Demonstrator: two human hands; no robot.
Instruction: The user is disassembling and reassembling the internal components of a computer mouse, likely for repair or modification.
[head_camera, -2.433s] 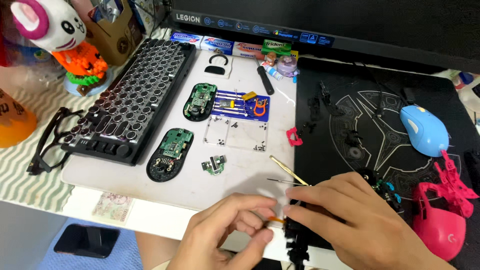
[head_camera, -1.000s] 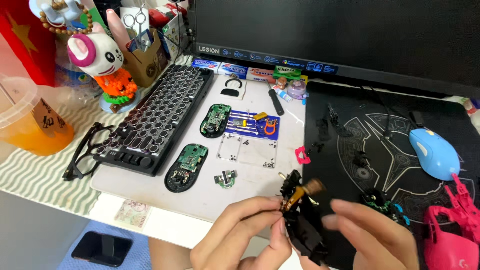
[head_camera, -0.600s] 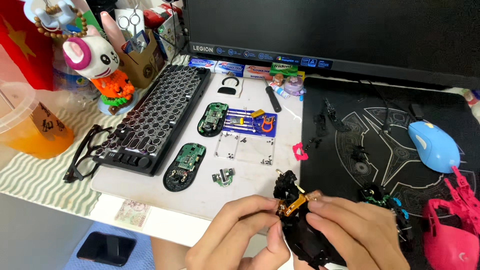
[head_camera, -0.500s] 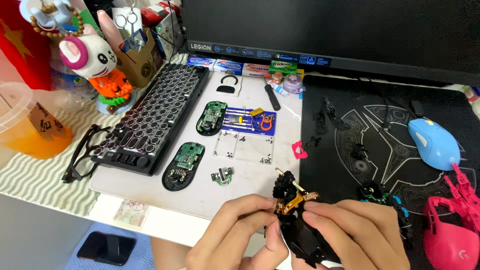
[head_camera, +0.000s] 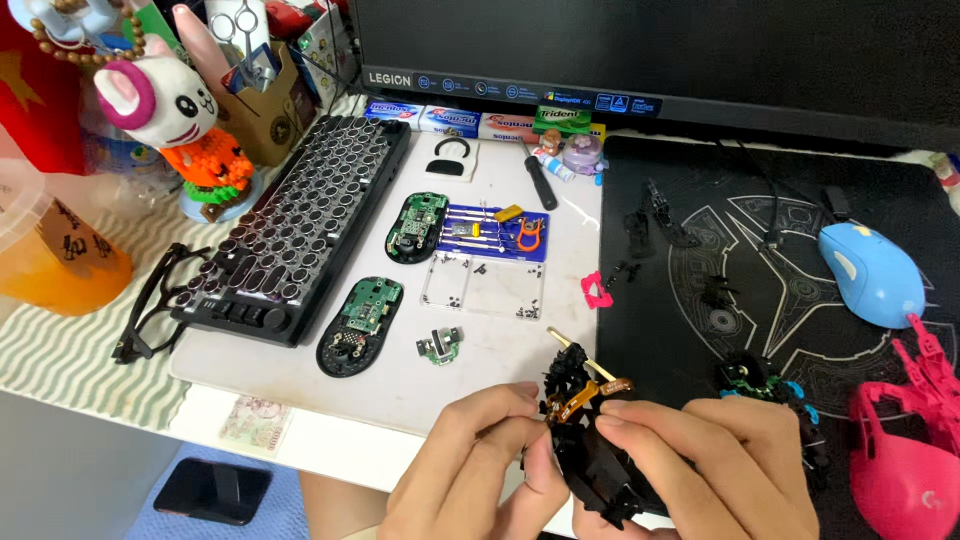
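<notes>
Hands near the table's (head_camera: 470, 345) edge: left hand (head_camera: 470, 465) steadies the black mouse shell (head_camera: 590, 460), right hand (head_camera: 700, 460) seemingly pinches its orange flex cable (head_camera: 580, 398) for alignment.

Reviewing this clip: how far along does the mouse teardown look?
Done: two circuit boards and a small green part lie loose on the white mat, with a pink shell set aside. In hand: the left hand and right hand work an orange flex strip on a black mouse frame. Left: that frame remains unfinished.
</notes>
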